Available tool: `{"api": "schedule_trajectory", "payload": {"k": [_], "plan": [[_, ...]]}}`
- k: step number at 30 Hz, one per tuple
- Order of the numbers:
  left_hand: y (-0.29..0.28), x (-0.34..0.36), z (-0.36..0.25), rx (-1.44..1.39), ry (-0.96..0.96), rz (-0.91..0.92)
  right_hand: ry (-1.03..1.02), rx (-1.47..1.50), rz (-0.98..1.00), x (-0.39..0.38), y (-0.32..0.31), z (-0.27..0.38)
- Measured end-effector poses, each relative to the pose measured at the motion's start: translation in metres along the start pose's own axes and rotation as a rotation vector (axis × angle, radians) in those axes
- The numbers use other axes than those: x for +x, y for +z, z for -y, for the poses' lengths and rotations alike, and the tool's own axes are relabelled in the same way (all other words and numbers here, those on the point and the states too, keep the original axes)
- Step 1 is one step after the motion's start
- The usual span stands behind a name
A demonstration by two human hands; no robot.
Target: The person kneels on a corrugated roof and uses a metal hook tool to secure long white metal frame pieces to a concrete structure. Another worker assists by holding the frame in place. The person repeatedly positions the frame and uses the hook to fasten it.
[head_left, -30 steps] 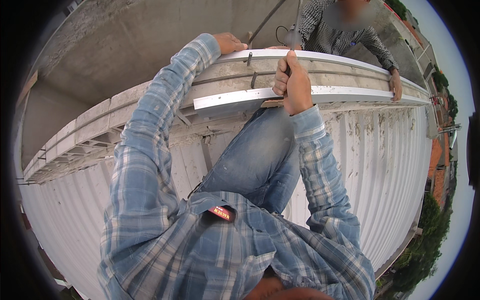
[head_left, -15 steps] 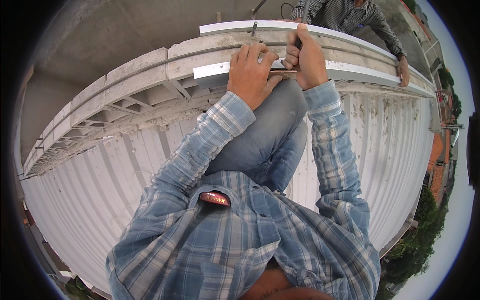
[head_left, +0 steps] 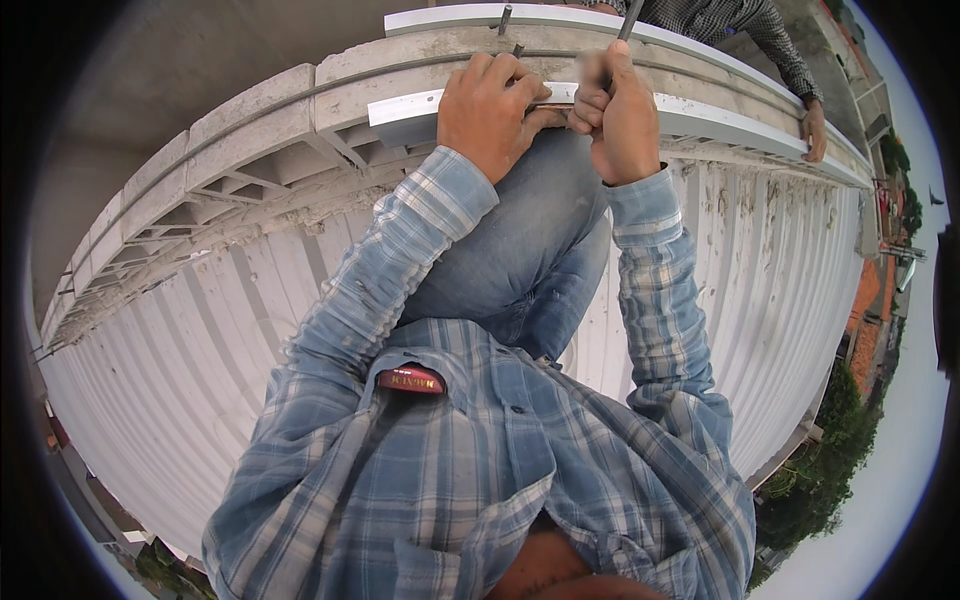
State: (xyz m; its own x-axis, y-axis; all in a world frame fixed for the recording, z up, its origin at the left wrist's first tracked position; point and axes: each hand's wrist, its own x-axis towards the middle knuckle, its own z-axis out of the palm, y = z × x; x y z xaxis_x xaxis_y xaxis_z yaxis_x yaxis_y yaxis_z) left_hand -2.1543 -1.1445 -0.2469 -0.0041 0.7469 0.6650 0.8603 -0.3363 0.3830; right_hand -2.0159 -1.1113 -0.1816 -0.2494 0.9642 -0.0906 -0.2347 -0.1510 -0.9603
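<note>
My left hand (head_left: 487, 112) is closed over the white metal channel (head_left: 402, 117), fingers on its top and thumb bent in at the near side. Close to the right of it, my right hand (head_left: 624, 125) makes a fist around a dark, thin metal rod (head_left: 630, 20) that sticks up above the thumb. Motion blurs part of that fist, and the rod's lower end is hidden. A narrow brownish edge (head_left: 552, 107) shows between my hands, its kind unclear. My bent knee (head_left: 555, 190) in blue jeans is just below the channel.
A concrete parapet (head_left: 250, 112) with open recesses curves across, with a second white channel (head_left: 440, 18) on its far side. A co-worker's hand (head_left: 814, 133) rests at the near channel's right part. Short bars (head_left: 505, 18) stand up. Corrugated white roofing (head_left: 220, 360) lies below.
The view has shifted, so the parapet and channels sit higher in it. My left hand stays on the channel. My right fist has moved slightly toward me relative to the channel, and the rod leans more rightward.
</note>
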Motion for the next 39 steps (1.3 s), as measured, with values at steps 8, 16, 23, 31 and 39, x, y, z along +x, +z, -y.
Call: {"api": "schedule_trajectory", "payload": {"k": [8,16,23,31,39], "plan": [[0.003,0.004,-0.002,-0.009,0.050,-0.087,-0.063,0.042,0.011,-0.007,-0.018,-0.029],[0.010,0.003,0.005,0.008,0.124,-0.120,-0.226,-0.206,0.070,-0.011,-0.028,-0.044],[0.003,0.005,-0.001,0.000,0.085,-0.038,-0.311,-0.640,-0.007,-0.012,-0.037,-0.032],[-0.035,-0.004,0.009,0.017,0.044,0.043,-0.431,-0.844,-0.235,-0.018,-0.030,-0.027],[-0.116,-0.035,0.061,0.094,-0.184,-0.245,-0.398,-0.822,-0.425,-0.015,-0.037,-0.034]]}}
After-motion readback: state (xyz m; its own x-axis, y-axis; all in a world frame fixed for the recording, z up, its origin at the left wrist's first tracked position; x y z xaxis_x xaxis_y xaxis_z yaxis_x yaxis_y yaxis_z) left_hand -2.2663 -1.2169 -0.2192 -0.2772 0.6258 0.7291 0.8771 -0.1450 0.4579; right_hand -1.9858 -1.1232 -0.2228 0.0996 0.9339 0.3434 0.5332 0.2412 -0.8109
